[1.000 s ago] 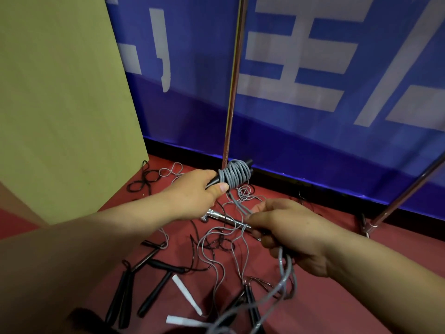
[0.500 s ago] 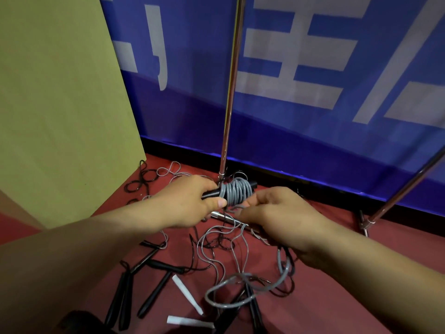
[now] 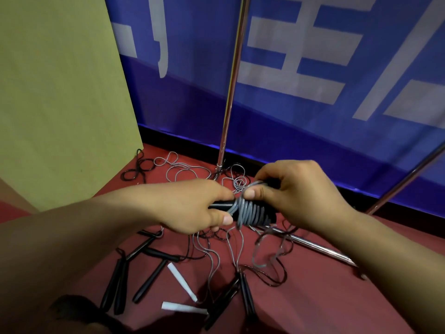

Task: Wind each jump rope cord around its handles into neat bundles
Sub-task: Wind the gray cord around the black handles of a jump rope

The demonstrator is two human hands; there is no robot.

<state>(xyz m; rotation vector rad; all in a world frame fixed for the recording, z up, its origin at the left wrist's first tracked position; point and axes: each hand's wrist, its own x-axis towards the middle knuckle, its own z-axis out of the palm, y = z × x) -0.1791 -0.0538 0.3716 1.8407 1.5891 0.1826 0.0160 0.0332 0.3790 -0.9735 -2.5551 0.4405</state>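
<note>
At the centre of the frame I see my left hand [image 3: 192, 208] gripping the black handles [image 3: 221, 205], while my right hand [image 3: 296, 194] curls its fingers [image 3: 250, 192] around the grey cord [image 3: 250, 212] coiled on them. Loose jump ropes [image 3: 149, 268] lie on the red floor [image 3: 313, 297] below.

Red floor [image 3: 313, 297] fills the lower frame. Blue banner [image 3: 301, 112] with large white characters spans top centre to the right edge, with a black baseboard [image 3: 183, 141] under it. Olive-yellow panel [image 3: 60, 92] at upper left. Chrome pole [image 3: 232, 80] stands vertical at centre; second pole [image 3: 409, 179] slants at right, third [image 3: 320, 248] lies on the floor. Lighting is even.
</note>
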